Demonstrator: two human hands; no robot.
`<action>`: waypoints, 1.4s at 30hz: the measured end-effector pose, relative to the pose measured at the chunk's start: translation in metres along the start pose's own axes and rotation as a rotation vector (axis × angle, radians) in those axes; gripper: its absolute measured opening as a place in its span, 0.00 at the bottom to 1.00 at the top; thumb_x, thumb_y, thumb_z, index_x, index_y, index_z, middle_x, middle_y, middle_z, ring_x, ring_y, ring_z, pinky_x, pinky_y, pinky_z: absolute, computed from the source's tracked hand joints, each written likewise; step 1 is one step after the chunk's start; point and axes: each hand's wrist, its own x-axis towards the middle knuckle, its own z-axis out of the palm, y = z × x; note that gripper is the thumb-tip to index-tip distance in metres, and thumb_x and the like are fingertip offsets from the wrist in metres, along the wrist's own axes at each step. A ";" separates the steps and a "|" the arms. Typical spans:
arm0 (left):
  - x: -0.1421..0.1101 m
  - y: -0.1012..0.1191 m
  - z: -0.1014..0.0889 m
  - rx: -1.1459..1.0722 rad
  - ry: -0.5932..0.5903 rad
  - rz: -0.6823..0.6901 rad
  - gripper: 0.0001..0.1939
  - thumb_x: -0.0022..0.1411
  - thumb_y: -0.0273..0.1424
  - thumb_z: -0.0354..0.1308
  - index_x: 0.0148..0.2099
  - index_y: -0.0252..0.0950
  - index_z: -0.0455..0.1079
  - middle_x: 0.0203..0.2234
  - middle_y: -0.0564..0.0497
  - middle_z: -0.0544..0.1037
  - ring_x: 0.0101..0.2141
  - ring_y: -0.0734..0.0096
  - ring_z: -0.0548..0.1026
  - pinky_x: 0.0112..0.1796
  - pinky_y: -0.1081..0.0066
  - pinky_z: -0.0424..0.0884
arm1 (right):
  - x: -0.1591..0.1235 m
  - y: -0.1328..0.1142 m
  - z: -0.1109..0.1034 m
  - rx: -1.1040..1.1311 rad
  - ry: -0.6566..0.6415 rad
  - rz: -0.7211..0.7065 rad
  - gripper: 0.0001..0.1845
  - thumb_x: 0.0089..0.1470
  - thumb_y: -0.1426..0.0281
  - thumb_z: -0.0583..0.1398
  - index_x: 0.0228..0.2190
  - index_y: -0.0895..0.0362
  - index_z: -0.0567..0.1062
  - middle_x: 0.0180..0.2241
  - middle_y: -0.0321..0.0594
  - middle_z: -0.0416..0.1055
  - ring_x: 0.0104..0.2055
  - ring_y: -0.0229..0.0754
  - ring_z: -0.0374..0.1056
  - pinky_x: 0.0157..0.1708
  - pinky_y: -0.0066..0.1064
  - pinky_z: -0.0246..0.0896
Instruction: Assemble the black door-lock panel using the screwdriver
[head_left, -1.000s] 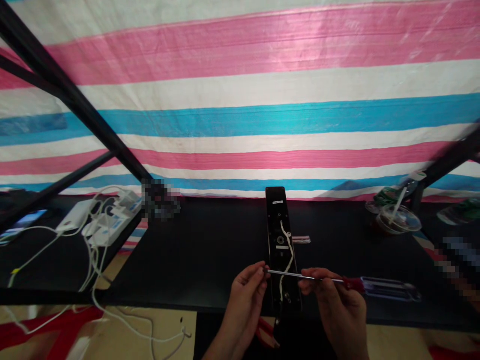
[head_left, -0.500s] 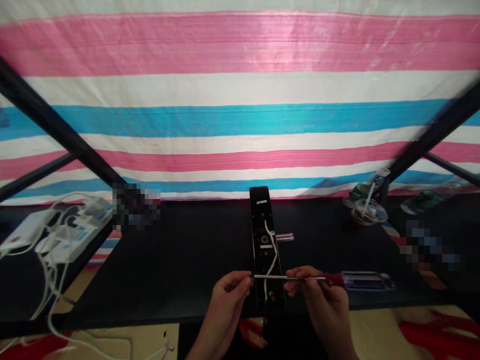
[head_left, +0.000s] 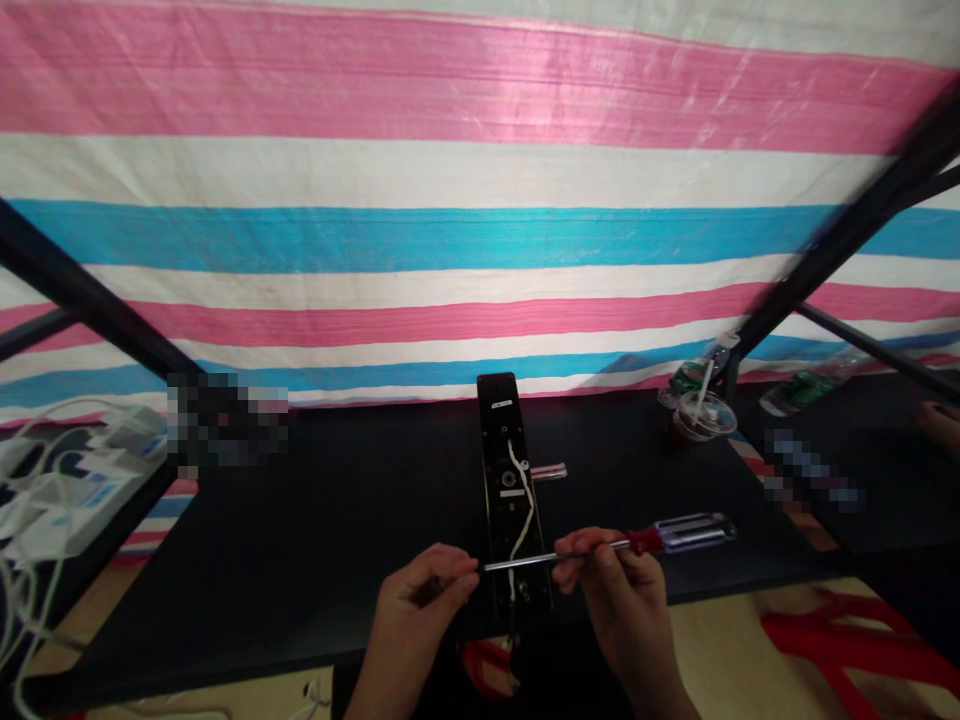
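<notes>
Left hand [head_left: 420, 600] and right hand [head_left: 611, 590] both on a screwdriver [head_left: 559, 558], held roughly level across the bench [head_left: 300, 560]. Right hand pinches the steel shaft w/ thumb + fingers, just ahead of the red collar; clear/red handle [head_left: 679, 533] sticks out to the right. Left hand nearly closed, fingertips [head_left: 472, 578] at the tip end of the shaft. No other item in either hand.

Shaft crosses in front of the lower part of a black door lock panel [head_left: 506, 490], long axis pointing away from the person, w/ white wires [head_left: 519, 510] on its face. Can't tell if shaft touches it. Metal lever handle [head_left: 549, 471] just beside panel, top right.

Red-handled tool [head_left: 487, 668] below bench front edge, partly hidden. Further right: plastic cup w/ straw [head_left: 697, 418] + bottle [head_left: 701, 378]. Far left: white chargers + cables [head_left: 67, 490]. Pink/white/blue striped tarp [head_left: 450, 240] behind bench. Another person's hand [head_left: 941, 425] at far right edge, well apart.
</notes>
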 end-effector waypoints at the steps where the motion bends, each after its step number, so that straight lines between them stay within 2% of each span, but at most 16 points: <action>1: 0.000 0.006 -0.002 0.047 -0.017 0.051 0.12 0.47 0.39 0.73 0.22 0.36 0.79 0.27 0.46 0.80 0.28 0.66 0.77 0.28 0.73 0.73 | 0.001 0.000 0.003 0.029 0.022 0.025 0.10 0.54 0.60 0.70 0.30 0.54 0.84 0.30 0.46 0.81 0.24 0.43 0.77 0.23 0.29 0.74; 4: 0.006 0.018 -0.001 0.154 -0.038 0.173 0.11 0.52 0.38 0.69 0.25 0.36 0.80 0.28 0.46 0.81 0.31 0.64 0.79 0.31 0.71 0.76 | 0.007 0.005 0.012 0.086 0.091 0.065 0.11 0.53 0.60 0.71 0.31 0.55 0.83 0.30 0.45 0.82 0.25 0.41 0.78 0.25 0.27 0.74; 6: 0.017 0.015 0.004 0.173 -0.033 0.179 0.11 0.54 0.39 0.68 0.35 0.37 0.82 0.33 0.46 0.83 0.34 0.63 0.81 0.36 0.68 0.79 | 0.016 0.011 0.015 0.063 0.127 0.002 0.12 0.55 0.59 0.69 0.32 0.55 0.82 0.31 0.43 0.82 0.26 0.41 0.78 0.27 0.28 0.74; 7: 0.025 0.009 0.008 0.182 -0.024 0.160 0.15 0.54 0.39 0.68 0.42 0.38 0.82 0.38 0.46 0.84 0.37 0.62 0.82 0.40 0.65 0.79 | 0.022 0.014 0.016 0.015 0.141 -0.055 0.12 0.57 0.59 0.68 0.32 0.56 0.82 0.31 0.43 0.82 0.27 0.41 0.78 0.28 0.30 0.75; 9: 0.042 -0.010 0.017 0.221 0.017 0.116 0.26 0.53 0.40 0.68 0.55 0.40 0.76 0.49 0.44 0.82 0.46 0.57 0.81 0.50 0.58 0.76 | 0.036 0.020 0.018 -0.147 0.152 -0.192 0.13 0.60 0.59 0.64 0.33 0.56 0.81 0.31 0.42 0.82 0.28 0.42 0.78 0.32 0.33 0.75; 11: 0.057 -0.034 0.027 0.254 0.098 0.079 0.29 0.57 0.40 0.65 0.60 0.39 0.72 0.55 0.41 0.78 0.53 0.53 0.78 0.56 0.54 0.72 | 0.051 0.026 0.022 -0.349 0.108 -0.310 0.14 0.62 0.60 0.62 0.32 0.56 0.81 0.31 0.42 0.81 0.31 0.44 0.78 0.36 0.35 0.75; 13: 0.067 -0.058 0.037 0.196 0.125 0.014 0.29 0.60 0.40 0.62 0.61 0.35 0.70 0.55 0.37 0.78 0.54 0.53 0.78 0.55 0.55 0.72 | 0.064 0.032 0.026 -0.505 0.027 -0.376 0.15 0.63 0.61 0.61 0.30 0.56 0.81 0.32 0.43 0.81 0.32 0.44 0.78 0.37 0.35 0.75; 15: 0.070 -0.076 0.045 0.116 0.072 -0.039 0.30 0.61 0.42 0.61 0.61 0.32 0.70 0.49 0.37 0.81 0.49 0.54 0.81 0.51 0.57 0.76 | 0.071 0.038 0.029 -0.593 -0.043 -0.394 0.17 0.64 0.60 0.59 0.29 0.55 0.81 0.32 0.43 0.80 0.31 0.43 0.78 0.34 0.33 0.74; 17: 0.068 -0.086 0.050 0.066 0.028 -0.048 0.31 0.61 0.44 0.60 0.61 0.30 0.70 0.43 0.39 0.83 0.43 0.55 0.82 0.46 0.60 0.78 | 0.073 0.043 0.031 -0.634 -0.084 -0.392 0.16 0.64 0.60 0.58 0.30 0.55 0.80 0.31 0.42 0.80 0.29 0.42 0.78 0.31 0.32 0.74; 20: 0.063 -0.091 0.053 0.044 0.038 -0.016 0.33 0.61 0.47 0.59 0.61 0.30 0.70 0.41 0.41 0.84 0.41 0.56 0.82 0.41 0.62 0.79 | 0.073 0.049 0.029 -0.662 -0.117 -0.382 0.14 0.65 0.62 0.58 0.34 0.55 0.80 0.30 0.42 0.80 0.28 0.42 0.78 0.31 0.31 0.74; 24: 0.062 -0.092 0.054 0.052 0.050 0.004 0.33 0.61 0.47 0.59 0.61 0.30 0.70 0.41 0.41 0.84 0.41 0.56 0.82 0.41 0.62 0.78 | 0.077 0.048 0.028 -0.706 -0.163 -0.370 0.13 0.64 0.62 0.58 0.35 0.55 0.80 0.31 0.43 0.80 0.29 0.43 0.78 0.32 0.33 0.75; 28: 0.064 -0.096 0.053 0.115 0.065 0.041 0.33 0.62 0.47 0.58 0.61 0.30 0.71 0.40 0.42 0.83 0.41 0.56 0.81 0.43 0.61 0.77 | 0.095 0.045 0.038 -0.765 -0.339 -0.270 0.10 0.58 0.60 0.65 0.34 0.54 0.80 0.31 0.42 0.80 0.30 0.44 0.78 0.31 0.32 0.75; 30: 0.065 -0.099 0.052 0.137 0.061 0.054 0.32 0.62 0.47 0.57 0.61 0.31 0.70 0.40 0.42 0.83 0.40 0.58 0.81 0.43 0.62 0.77 | 0.106 0.045 0.047 -0.772 -0.378 -0.230 0.11 0.55 0.59 0.67 0.32 0.54 0.80 0.29 0.40 0.79 0.28 0.43 0.77 0.29 0.31 0.74; 36: 0.065 -0.109 0.046 0.128 -0.016 0.069 0.33 0.62 0.46 0.57 0.64 0.31 0.67 0.38 0.45 0.82 0.38 0.61 0.81 0.43 0.64 0.76 | 0.119 0.041 0.058 -0.608 -0.473 -0.140 0.11 0.58 0.62 0.63 0.38 0.55 0.80 0.24 0.36 0.76 0.24 0.39 0.74 0.26 0.29 0.72; 38: 0.064 -0.110 0.045 0.122 -0.036 0.076 0.34 0.62 0.45 0.58 0.65 0.31 0.65 0.39 0.45 0.82 0.39 0.61 0.81 0.43 0.64 0.76 | 0.117 0.040 0.056 -0.596 -0.468 -0.130 0.10 0.58 0.62 0.62 0.34 0.56 0.80 0.25 0.38 0.77 0.25 0.40 0.76 0.28 0.30 0.72; 42: 0.063 -0.109 0.045 0.145 -0.040 0.087 0.34 0.63 0.45 0.57 0.65 0.31 0.65 0.38 0.46 0.82 0.38 0.62 0.80 0.42 0.64 0.76 | 0.112 0.044 0.057 -0.575 -0.284 -0.045 0.13 0.51 0.59 0.67 0.28 0.57 0.78 0.22 0.40 0.77 0.24 0.43 0.76 0.26 0.31 0.73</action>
